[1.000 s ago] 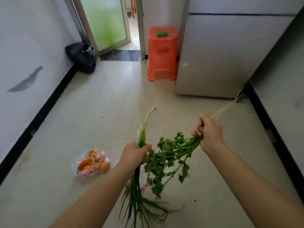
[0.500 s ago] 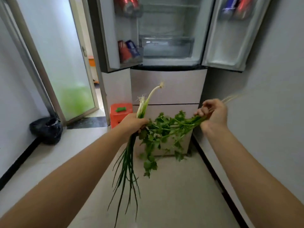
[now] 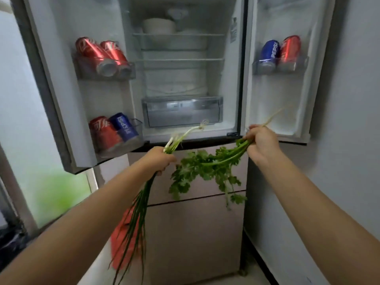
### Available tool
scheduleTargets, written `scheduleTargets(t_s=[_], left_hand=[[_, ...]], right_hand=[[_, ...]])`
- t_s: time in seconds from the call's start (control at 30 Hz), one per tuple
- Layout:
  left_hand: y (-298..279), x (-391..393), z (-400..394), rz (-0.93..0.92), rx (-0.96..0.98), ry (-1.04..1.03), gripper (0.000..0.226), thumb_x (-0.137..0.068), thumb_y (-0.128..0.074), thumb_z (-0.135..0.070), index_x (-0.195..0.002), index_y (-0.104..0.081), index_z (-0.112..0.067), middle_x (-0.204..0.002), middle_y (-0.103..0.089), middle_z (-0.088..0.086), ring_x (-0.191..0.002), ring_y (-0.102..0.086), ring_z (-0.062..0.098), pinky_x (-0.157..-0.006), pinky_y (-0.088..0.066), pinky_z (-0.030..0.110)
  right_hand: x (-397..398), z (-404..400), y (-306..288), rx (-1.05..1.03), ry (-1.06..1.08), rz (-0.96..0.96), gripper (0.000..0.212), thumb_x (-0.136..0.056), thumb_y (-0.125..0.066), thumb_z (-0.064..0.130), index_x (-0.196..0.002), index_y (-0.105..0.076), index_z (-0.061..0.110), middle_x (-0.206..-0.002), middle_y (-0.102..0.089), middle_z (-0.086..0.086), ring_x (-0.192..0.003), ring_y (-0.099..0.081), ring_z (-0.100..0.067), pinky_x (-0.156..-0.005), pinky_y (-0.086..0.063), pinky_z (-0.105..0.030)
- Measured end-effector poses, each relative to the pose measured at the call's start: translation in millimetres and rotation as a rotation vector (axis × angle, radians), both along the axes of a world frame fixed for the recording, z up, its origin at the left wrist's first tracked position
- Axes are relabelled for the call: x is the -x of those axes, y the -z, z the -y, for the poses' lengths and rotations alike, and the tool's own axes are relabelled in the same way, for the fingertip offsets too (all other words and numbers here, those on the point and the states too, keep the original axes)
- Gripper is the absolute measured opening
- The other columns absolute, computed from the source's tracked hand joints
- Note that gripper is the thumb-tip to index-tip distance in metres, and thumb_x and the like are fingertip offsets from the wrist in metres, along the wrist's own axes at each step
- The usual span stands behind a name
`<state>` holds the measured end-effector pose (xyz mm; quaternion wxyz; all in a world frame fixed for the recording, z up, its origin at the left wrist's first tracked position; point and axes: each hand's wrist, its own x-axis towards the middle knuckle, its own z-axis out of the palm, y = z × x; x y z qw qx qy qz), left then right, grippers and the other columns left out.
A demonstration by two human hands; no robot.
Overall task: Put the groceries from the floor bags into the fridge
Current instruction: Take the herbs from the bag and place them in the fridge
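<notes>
My left hand grips a bunch of long green scallions, leaves hanging down; my right hand grips leafy green coriander, stems slanting up-right. The open white fridge stands directly ahead; its clear crisper drawer lies just beyond my fingers.

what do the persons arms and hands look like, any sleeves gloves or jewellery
Both forearms are bare right to the bottom edge of the picture; no sleeve shows. The left hand and right hand wear no gloves, and no watch, bracelet or ring can be seen. The nails are too blurred to judge.
</notes>
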<state>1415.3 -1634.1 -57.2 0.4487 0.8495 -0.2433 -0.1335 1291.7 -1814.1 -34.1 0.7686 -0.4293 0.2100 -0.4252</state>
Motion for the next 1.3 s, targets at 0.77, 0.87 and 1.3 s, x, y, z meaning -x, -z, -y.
scheduleTargets(t_s=[0.77, 0.87, 1.3], left_hand=[[-152.7, -368.5, 248.6, 0.595, -0.139, -0.379, 0.018, -0.092, -0.054, -0.019, -0.104, -0.062, -0.008, -0.091, -0.054, 0.012, -0.084, -0.051, 0.024, -0.069, -0.037, 0.029], [-159.1, -401.9, 256.0, 0.651, -0.197, -0.417, 0.023, -0.095, -0.050, -0.020, -0.108, -0.061, -0.005, -0.089, -0.053, 0.009, -0.082, -0.050, 0.023, -0.069, -0.036, 0.029], [-186.9, -524.3, 299.5, 0.960, -0.456, -0.343, 0.025, -0.099, -0.040, -0.026, -0.111, -0.057, -0.012, -0.106, -0.062, 0.014, -0.098, -0.060, 0.033, -0.074, -0.046, 0.035]], right_hand=[[-467.8, 268.5, -141.9, -0.145, -0.232, 0.316, 0.037, -0.091, -0.029, -0.014, -0.063, -0.035, 0.009, -0.065, -0.039, -0.007, -0.054, -0.039, -0.015, -0.053, -0.034, -0.027], [-518.2, 275.5, -139.5, -0.260, -0.228, 0.237, 0.035, -0.093, -0.030, -0.009, -0.064, -0.032, 0.010, -0.078, -0.044, -0.007, -0.054, -0.038, -0.014, -0.065, -0.040, -0.026], [-649.9, 307.3, -149.6, 0.417, -0.125, -0.503, 0.035, -0.094, -0.050, 0.011, -0.125, -0.048, -0.007, -0.130, -0.053, -0.019, -0.124, -0.050, -0.029, -0.099, -0.042, -0.029]])
